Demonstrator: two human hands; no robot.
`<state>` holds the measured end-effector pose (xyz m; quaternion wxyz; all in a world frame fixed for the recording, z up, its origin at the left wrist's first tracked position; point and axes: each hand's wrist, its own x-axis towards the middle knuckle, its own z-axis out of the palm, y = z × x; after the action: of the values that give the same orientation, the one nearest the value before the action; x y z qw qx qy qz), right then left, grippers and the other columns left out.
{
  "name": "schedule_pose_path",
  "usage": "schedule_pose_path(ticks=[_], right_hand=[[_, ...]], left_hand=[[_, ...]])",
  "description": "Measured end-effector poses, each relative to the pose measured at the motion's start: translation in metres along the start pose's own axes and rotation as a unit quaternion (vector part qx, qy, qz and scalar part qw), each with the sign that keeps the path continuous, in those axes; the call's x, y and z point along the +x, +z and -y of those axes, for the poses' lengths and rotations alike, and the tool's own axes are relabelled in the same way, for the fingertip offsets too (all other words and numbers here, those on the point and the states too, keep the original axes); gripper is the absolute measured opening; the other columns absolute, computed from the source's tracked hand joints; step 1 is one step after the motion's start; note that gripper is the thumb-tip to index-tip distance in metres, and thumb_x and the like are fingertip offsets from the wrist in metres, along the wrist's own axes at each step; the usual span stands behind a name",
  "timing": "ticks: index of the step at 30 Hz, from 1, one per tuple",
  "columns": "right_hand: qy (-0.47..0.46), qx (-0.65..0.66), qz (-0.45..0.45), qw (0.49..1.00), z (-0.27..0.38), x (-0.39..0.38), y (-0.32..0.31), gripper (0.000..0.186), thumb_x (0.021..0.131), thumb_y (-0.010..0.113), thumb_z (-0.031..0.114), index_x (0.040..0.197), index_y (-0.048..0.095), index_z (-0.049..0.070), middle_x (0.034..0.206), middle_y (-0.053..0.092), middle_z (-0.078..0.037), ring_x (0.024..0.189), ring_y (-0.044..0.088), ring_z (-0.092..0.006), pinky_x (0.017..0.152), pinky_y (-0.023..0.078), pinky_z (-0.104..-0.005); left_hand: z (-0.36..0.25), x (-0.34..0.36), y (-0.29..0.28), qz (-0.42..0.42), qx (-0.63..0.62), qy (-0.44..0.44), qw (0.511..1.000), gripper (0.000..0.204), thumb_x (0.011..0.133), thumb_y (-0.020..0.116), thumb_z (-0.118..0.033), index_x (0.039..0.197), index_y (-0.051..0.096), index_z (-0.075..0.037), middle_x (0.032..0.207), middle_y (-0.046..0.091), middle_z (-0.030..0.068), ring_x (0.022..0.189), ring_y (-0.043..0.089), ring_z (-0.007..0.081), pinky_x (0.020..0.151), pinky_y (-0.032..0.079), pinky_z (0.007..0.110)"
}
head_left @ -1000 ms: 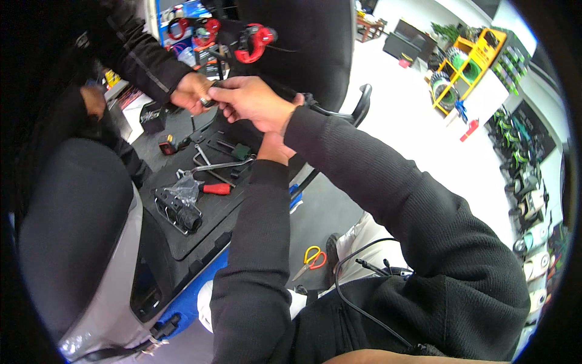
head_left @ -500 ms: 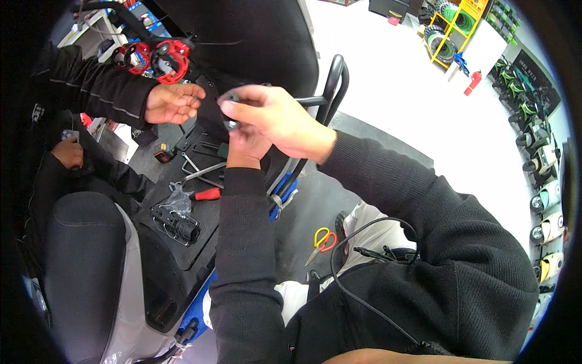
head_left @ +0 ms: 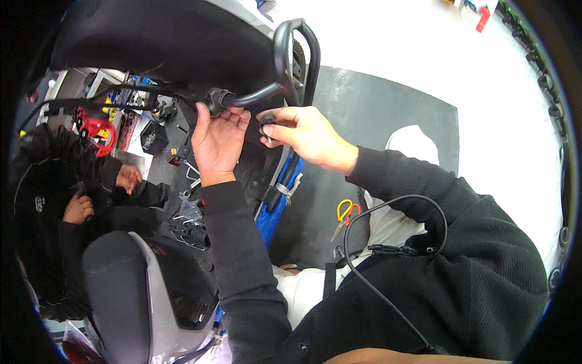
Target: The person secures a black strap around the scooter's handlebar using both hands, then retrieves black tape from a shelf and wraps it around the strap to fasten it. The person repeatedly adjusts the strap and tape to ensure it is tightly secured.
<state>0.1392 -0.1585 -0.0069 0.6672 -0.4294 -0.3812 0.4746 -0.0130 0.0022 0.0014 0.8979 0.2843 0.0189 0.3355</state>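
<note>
Between the fingertips and thumb of my right hand (head_left: 312,136) is a small black part with a shiny pin (head_left: 268,125). My left hand (head_left: 218,147) is beside it, palm up, its fingers stretched toward a black round fitting (head_left: 216,101). Whether those fingertips touch the fitting, I cannot tell. From the fitting a black bent tube (head_left: 257,97) runs to a looped tubular guard (head_left: 282,54) on the scooter's dark front panel (head_left: 163,45).
Red-and-yellow scissors (head_left: 344,219) lie on the dark mat (head_left: 376,97). Left of my arm are a scooter seat (head_left: 118,291) and a footboard with a wire-framed black part (head_left: 189,232). A co-worker's hands (head_left: 128,178) show at the left, near a red part (head_left: 97,130).
My hands have come apart; the left now lies palm up by the tube, the right still pinches the small part. The view has shifted, and the co-worker's reaching hand has drawn back.
</note>
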Motion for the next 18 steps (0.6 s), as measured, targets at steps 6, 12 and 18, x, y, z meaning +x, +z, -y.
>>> schedule_pose_path(ticks=[6, 12, 18], right_hand=[[-0.124, -0.01, -0.08, 0.989, -0.04, 0.023, 0.022, 0.029, 0.104, 0.067, 0.005, 0.129, 0.07, -0.008, 0.109, 0.074, -0.014, 0.091, 0.072, -0.0158, 0.083, 0.058, -0.0303], [-0.18, -0.004, -0.142, 0.973, -0.04, 0.047, 0.042, 0.028, 0.108, 0.06, 0.002, 0.134, 0.068, -0.001, 0.113, 0.069, -0.008, 0.1, 0.069, -0.0131, 0.089, 0.056, -0.0307], [-0.178, 0.097, -0.173, 0.964, -0.022, 0.067, 0.059, 0.031, 0.112, 0.055, 0.011, 0.139, 0.064, -0.001, 0.109, 0.072, -0.01, 0.094, 0.073, -0.0146, 0.082, 0.059, -0.0297]], left_hand=[[-0.003, -0.004, 0.006, -0.029, 0.091, 0.03, 0.995, 0.052, 0.104, 0.068, -0.048, 0.129, 0.067, -0.002, 0.121, 0.07, 0.0093, 0.107, 0.062, 0.0224, 0.091, 0.045, 0.038], [-0.007, -0.006, 0.003, 0.0, 0.088, 0.008, 0.996, 0.057, 0.105, 0.064, -0.051, 0.137, 0.065, -0.004, 0.127, 0.068, 0.0101, 0.104, 0.057, 0.021, 0.088, 0.042, 0.037], [-0.017, -0.009, 0.001, 0.026, 0.138, -0.032, 0.99, 0.071, 0.098, 0.073, -0.057, 0.143, 0.059, -0.003, 0.131, 0.063, 0.0072, 0.115, 0.055, 0.0223, 0.096, 0.041, 0.036]])
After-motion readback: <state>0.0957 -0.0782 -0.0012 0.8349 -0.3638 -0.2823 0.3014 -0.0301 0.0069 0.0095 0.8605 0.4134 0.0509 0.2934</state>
